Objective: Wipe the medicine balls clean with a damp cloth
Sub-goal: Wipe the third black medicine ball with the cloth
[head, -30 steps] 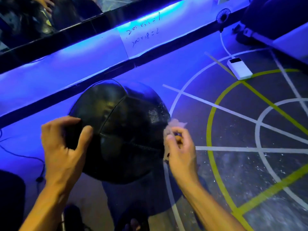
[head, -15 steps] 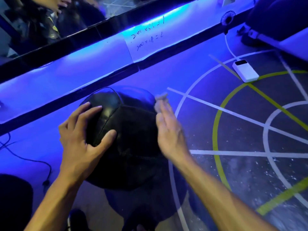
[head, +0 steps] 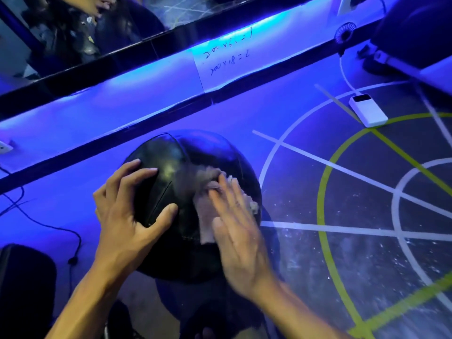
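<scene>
On the floor (head: 367, 253) by a blue-lit mirrored wall (head: 146, 77), head view: our left hand (head: 127, 216) splays open, steadying the medicine ball (head: 203, 152); our right hand (head: 242, 238) presses flat fingers on the cloth (head: 206, 216) atop it. Wiping seems under way; next we would likely turn the ball to reach unwiped panels. Painted lines and a power bank (head: 368, 111) lie nearby.

The only writing I could read was on the white sheet of paper (head: 225, 62) stuck to the lit ledge just behind the medicine ball (head: 195, 152). It carried two handwritten lines: the upper looked like "200 x 5 = 1", the lower "200 x 18 = 2". Some digits were unclear to me.
</scene>
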Demonstrator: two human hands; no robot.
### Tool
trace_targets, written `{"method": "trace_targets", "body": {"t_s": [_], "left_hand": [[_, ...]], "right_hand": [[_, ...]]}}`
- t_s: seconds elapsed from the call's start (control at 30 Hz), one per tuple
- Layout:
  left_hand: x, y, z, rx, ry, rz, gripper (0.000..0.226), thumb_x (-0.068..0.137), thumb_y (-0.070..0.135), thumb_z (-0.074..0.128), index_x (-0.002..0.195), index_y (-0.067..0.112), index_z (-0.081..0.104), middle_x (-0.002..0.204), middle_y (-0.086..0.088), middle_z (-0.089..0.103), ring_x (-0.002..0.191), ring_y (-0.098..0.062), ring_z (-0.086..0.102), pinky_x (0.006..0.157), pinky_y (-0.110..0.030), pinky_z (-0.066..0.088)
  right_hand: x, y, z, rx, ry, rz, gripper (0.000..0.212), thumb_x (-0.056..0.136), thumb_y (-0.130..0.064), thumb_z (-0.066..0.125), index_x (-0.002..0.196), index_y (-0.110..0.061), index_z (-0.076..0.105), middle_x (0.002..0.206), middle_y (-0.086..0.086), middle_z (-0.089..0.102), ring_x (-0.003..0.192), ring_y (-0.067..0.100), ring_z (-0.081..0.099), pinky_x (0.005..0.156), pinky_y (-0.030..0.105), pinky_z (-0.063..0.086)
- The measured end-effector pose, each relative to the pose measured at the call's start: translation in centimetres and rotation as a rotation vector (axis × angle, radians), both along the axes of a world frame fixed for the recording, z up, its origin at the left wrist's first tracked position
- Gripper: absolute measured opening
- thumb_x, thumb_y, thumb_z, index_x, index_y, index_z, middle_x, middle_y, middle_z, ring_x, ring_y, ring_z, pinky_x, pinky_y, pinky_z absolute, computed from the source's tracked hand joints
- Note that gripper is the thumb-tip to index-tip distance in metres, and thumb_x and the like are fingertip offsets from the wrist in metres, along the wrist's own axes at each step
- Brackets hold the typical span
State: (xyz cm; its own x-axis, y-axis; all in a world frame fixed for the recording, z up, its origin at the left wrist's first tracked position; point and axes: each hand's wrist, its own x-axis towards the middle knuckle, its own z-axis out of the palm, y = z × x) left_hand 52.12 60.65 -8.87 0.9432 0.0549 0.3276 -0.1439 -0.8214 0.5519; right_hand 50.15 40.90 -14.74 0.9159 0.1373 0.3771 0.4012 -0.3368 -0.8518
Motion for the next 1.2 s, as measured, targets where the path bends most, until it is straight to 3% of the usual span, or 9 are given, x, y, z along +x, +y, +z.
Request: {"method": "trace_targets", "body": {"t_s": [0.2,0.3,0.37,0.5,0.67,0.77,0.87,1.0,1.2], "left_hand": [[-0.8,0.5,1.0,-0.023,0.036,-0.020,0.056,0.072,0.062,0.066,0.124,0.045,0.055,0.142,0.017,0.044,0.128,-0.014,0.035,0.110,-0.038,0.029],[0.5,2.1,1.9,-0.157,0.005,0.081,0.032,0.076,0.066,0.065,0.102,0.048,0.060,0.125,0.010,0.052,0.120,-0.018,0.052,0.104,-0.030,0.040],[2.0,4.1,1.5,-0.279,0.090,0.234,0.045,0.075,0.077,0.064,0.112,0.051,0.059,0.134,0.007,0.051,0.124,-0.020,0.055,0.108,-0.031,0.043],[3.0,8.3,-0.7,-0.613,0.453,0.175,0.079,0.079,0.080,0.068,0.141,0.032,0.057,0.143,0.000,0.061,0.132,-0.024,0.059,0.115,-0.059,0.039],[1.2,8.1,-1.0,-0.717,0.367,0.183,0.082,0.076,0.072,0.072,0.143,0.028,0.057,0.138,0.002,0.066,0.131,-0.021,0.060,0.114,-0.053,0.040],[-0.3,7.1,-1.4,-0.840,0.429,0.102,0.089,0.075,0.075,0.072,0.145,0.023,0.056,0.141,-0.005,0.064,0.136,-0.028,0.055,0.116,-0.063,0.034],[-1.9,6.8,-2.7,-0.824,0.473,0.068,0.081,0.067,0.078,0.076,0.130,0.028,0.064,0.133,-0.008,0.066,0.135,-0.031,0.054,0.112,-0.063,0.036],[-1.4,4.8,-1.6,-0.666,0.405,0.023,0.093,0.054,0.085,0.078,0.135,0.042,0.060,0.145,0.022,0.056,0.138,0.000,0.049,0.115,-0.046,0.038],[1.5,-0.8,-0.6,-0.137,0.228,-0.120,0.082,0.075,0.082,0.057,0.151,0.060,0.033,0.167,0.019,0.020,0.155,-0.003,0.016,0.125,-0.041,0.019]], "right_hand": [[3.9,-3.3,-4.2,0.207,0.689,-0.411,0.046,0.110,-0.029,0.034,0.154,-0.023,0.044,0.158,-0.002,0.045,0.144,0.016,0.041,0.110,0.022,0.031],[4.5,-4.3,-7.2,0.370,0.957,-0.429,0.044,0.101,-0.042,0.040,0.114,-0.015,0.073,0.116,-0.001,0.075,0.103,0.017,0.063,0.089,0.036,0.050],[4.0,-4.4,-8.9,0.620,1.132,-0.432,0.037,0.105,-0.030,0.046,0.082,-0.016,0.070,0.075,-0.005,0.072,0.068,0.012,0.060,0.060,0.029,0.048],[2.8,-2.8,-8.9,0.821,1.348,-0.473,0.029,0.105,-0.019,0.044,0.089,-0.013,0.068,0.070,0.008,0.068,0.051,0.018,0.060,0.043,0.025,0.046],[2.3,-2.3,-7.3,0.920,1.292,-0.540,0.029,0.099,-0.019,0.053,0.076,-0.013,0.069,0.078,0.012,0.072,0.058,0.020,0.062,0.048,0.027,0.048],[2.4,-3.9,-5.2,0.838,1.034,-0.562,0.034,0.101,-0.031,0.058,0.075,-0.018,0.075,0.087,0.000,0.074,0.077,0.014,0.065,0.072,0.035,0.055],[4.0,-7.3,-3.0,0.619,0.722,-0.448,0.032,0.105,-0.040,0.049,0.111,-0.023,0.076,0.114,-0.009,0.074,0.110,0.009,0.065,0.098,0.036,0.051],[5.3,-9.7,-3.4,0.277,0.634,-0.431,0.055,0.092,-0.056,0.041,0.138,-0.034,0.061,0.136,-0.013,0.066,0.131,0.009,0.057,0.113,0.047,0.043],[2.8,-6.5,-1.9,0.137,0.331,-0.447,0.056,0.099,-0.034,0.033,0.155,-0.031,0.041,0.160,-0.023,0.033,0.146,-0.004,0.031,0.119,0.017,0.025]]}}
